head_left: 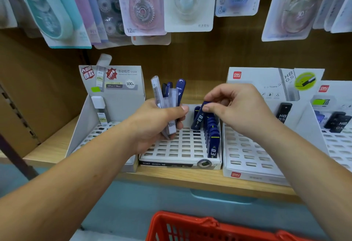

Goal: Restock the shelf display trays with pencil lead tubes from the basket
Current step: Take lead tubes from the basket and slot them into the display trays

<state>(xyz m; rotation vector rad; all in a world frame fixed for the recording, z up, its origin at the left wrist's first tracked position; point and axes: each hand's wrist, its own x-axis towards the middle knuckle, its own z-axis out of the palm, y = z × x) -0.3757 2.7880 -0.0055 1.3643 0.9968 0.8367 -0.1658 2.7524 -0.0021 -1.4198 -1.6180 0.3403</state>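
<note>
**Navy lead tube pinched over the middle tray**

From the head camera I take the wooden shelf (171, 179) first. It runs across the whole view, with carded correction tape packs (188, 3) hanging above it and a red basket (182, 225) at the bottom edge below it. White slotted display trays sit side by side on the shelf: the left tray (112, 105), the middle tray (177, 149) and the right tray (245, 151) (a further one shows only partly at the far right).

The left hand (152, 124) hovers over the left part of the middle tray. Its fingers and thumb are curled round a bundle of tubes (167, 96), clear and navy mixed, which stick up out of the top of the fist.

The right hand (242, 107) is above the back right of the same tray. Its thumb (206, 109) and forefinger clamp the top end of a single navy tube (199, 119); the other fingers curl loosely above.

That tube hangs tilted below the fingertips, its lower end down at the slots just beside the row of navy tubes (212, 138) standing along the tray's right column. I cannot tell whether the end is in a slot.
</note>
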